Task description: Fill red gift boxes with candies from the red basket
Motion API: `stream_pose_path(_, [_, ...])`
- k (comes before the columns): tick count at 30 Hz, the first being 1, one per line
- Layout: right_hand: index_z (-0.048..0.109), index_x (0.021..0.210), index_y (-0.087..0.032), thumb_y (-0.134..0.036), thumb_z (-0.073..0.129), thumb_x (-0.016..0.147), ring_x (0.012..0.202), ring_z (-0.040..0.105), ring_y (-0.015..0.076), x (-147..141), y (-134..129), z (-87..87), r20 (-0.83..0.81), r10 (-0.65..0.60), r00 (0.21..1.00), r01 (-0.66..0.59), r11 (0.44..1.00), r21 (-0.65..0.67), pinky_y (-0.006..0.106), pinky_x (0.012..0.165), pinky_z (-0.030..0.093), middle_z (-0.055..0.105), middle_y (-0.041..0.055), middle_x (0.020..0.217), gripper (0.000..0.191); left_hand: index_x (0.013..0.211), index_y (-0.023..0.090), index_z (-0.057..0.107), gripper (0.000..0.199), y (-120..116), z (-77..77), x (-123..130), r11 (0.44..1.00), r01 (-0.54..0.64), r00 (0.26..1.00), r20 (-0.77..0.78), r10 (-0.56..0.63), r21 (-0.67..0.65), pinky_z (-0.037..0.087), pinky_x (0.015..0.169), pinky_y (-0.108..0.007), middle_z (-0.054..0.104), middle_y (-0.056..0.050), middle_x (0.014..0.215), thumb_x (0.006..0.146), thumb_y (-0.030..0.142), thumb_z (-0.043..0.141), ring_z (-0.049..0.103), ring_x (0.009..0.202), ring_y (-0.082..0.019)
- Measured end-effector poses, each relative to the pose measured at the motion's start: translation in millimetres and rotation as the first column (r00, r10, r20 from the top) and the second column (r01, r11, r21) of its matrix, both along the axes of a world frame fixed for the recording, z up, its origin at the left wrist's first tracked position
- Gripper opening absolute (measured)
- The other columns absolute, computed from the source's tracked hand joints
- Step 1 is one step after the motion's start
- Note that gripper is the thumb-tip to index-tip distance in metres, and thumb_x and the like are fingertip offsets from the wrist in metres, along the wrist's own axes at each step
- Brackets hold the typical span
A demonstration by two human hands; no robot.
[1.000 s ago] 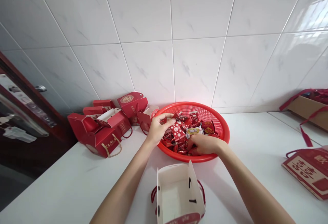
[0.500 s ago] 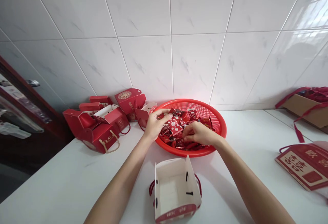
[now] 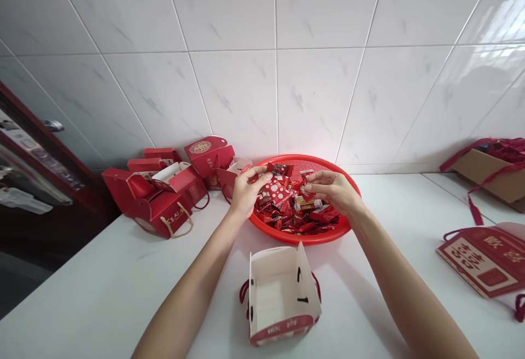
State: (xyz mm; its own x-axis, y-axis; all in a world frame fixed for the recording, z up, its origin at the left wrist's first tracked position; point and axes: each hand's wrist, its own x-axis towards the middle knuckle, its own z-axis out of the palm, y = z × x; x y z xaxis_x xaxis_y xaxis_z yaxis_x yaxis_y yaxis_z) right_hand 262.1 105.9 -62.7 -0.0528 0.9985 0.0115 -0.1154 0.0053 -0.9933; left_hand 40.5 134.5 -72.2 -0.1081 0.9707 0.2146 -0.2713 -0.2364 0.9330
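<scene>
Our right hand (image 3: 338, 190) shifts to the basket's (image 3: 301, 238) three o'clock, grip unclear; our left hand (image 3: 246, 190) should keep pinching its packet (image 3: 279, 191).

- It looks like a room in a home, perhaps a kitchen.
- Behind the fingers (image 3: 326, 189): large, glossy marbled tiles (image 3: 229, 96).
- Far above and right of them: a barred window's reflection (image 3: 504, 14) on those tiles.
- Below them: a plain white counter (image 3: 102, 271).
- Just under them: a household plastic colander (image 3: 303, 238).
- Well left of them: dark wood (image 3: 16, 108) with a metal handle (image 3: 53, 125), door or cabinet unclear.
</scene>
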Motion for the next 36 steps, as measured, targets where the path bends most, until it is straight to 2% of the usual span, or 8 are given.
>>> stream_pose_path(5, [0.077, 0.087, -0.018, -0.029, 0.095, 0.056, 0.084, 0.07, 0.0186, 0.8, 2.5, -1.6, -0.11, 0.023, 0.994, -0.021, 1.0, 0.02, 0.03, 0.072, 0.056, 0.076, 0.0071, 0.092, 0.038, 0.079, 0.016, 0.078, 0.04, -0.4, 0.3, 0.6, 1.0, -0.011, 1.0, -0.016, 0.012, 0.02, 0.05, 0.077, -0.03, 0.074, 0.0, 0.077, 0.048, 0.034, 0.095, 0.065, 0.074, -0.015])
stream_pose_path(9, [0.08, 0.087, -0.019, -0.028, 0.094, 0.061, 0.088, 0.069, 0.018, 2.7, 4.2, -1.5, -0.233, 0.088, 0.969, -0.084, 0.996, 0.026, 0.032, 0.082, 0.056, 0.077, 0.0067, 0.097, 0.031, 0.079, 0.017, 0.079, 0.04, -2.3, 1.3, 0.7, 0.999, 0.032, 0.997, -0.073, -0.032, -0.002, 0.053, 0.074, -0.031, 0.076, -0.002, 0.077, 0.047, 0.036, 0.094, 0.066, 0.074, -0.017])
stream_pose_path(14, [0.083, 0.09, -0.019, -0.033, 0.098, 0.059, 0.088, 0.069, 0.017, 1.7, 2.3, -0.7, -0.22, 0.129, 0.967, -0.12, 0.991, 0.052, 0.03, 0.086, 0.055, 0.077, 0.0053, 0.091, 0.037, 0.079, 0.018, 0.08, 0.04, -3.9, 2.4, -0.2, 0.995, 0.095, 0.982, -0.162, -0.093, 0.003, 0.054, 0.076, -0.032, 0.077, -0.004, 0.082, 0.049, 0.04, 0.095, 0.067, 0.076, -0.019])
stream_pose_path(21, [0.074, 0.065, -0.021, -0.041, 0.099, 0.058, 0.076, 0.066, 0.0166, -1.8, 1.2, 0.7, -0.243, 0.061, 0.968, -0.036, 0.994, 0.107, 0.03, 0.072, 0.054, 0.073, 0.0028, 0.078, 0.033, 0.08, 0.018, 0.08, 0.04, -2.6, 0.7, -1.4, 0.989, 0.145, 0.961, -0.24, -0.14, 0.001, 0.051, 0.073, -0.03, 0.076, -0.002, 0.081, 0.052, 0.043, 0.093, 0.065, 0.073, -0.017])
stream_pose_path(27, [0.074, 0.066, -0.02, -0.043, 0.099, 0.056, 0.069, 0.064, 0.0147, -4.5, 0.8, 0.1, -0.249, -0.017, 0.968, 0.057, 0.986, 0.155, 0.029, 0.069, 0.054, 0.073, 0.0032, 0.073, 0.036, 0.08, 0.019, 0.08, 0.04, -2.1, 0.0, -1.5, 0.986, 0.161, 0.953, -0.266, -0.147, 0.032, 0.052, 0.078, -0.033, 0.076, -0.003, 0.084, 0.052, 0.045, 0.093, 0.066, 0.078, -0.019])
stream_pose_path(31, [0.073, 0.07, -0.02, -0.047, 0.098, 0.057, 0.077, 0.067, 0.0163, -4.3, 0.1, 0.3, -0.219, -0.058, 0.974, 0.089, 0.987, 0.132, 0.028, 0.069, 0.057, 0.073, 0.0039, 0.08, 0.039, 0.08, 0.019, 0.081, 0.039, -1.9, 0.2, -1.5, 0.986, 0.167, 0.95, -0.273, -0.153, 0.028, 0.051, 0.08, -0.033, 0.076, -0.003, 0.084, 0.053, 0.043, 0.094, 0.066, 0.078, -0.019])
stream_pose_path(33, [0.071, 0.074, -0.02, -0.051, 0.097, 0.057, 0.076, 0.069, 0.0169, -4.0, -0.9, 1.8, -0.196, -0.053, 0.979, 0.071, 0.994, 0.087, 0.026, 0.061, 0.056, 0.074, 0.0041, 0.083, 0.044, 0.08, 0.019, 0.081, 0.037, -2.0, 0.4, -1.6, 0.986, 0.166, 0.949, -0.275, -0.153, 0.027, 0.051, 0.079, -0.033, 0.076, -0.003, 0.084, 0.054, 0.042, 0.093, 0.066, 0.079, -0.02])
stream_pose_path(36, [0.067, 0.077, -0.02, -0.056, 0.095, 0.056, 0.059, 0.067, 0.0137, -3.9, -2.4, 4.4, -0.147, -0.019, 0.989, 0.025, 0.999, 0.041, 0.023, 0.046, 0.047, 0.072, 0.002, 0.08, 0.051, 0.08, 0.019, 0.081, 0.035, -2.4, 0.6, -1.8, 0.987, 0.16, 0.949, -0.279, -0.147, 0.024, 0.05, 0.078, -0.032, 0.077, -0.003, 0.084, 0.055, 0.041, 0.091, 0.066, 0.078, -0.019])
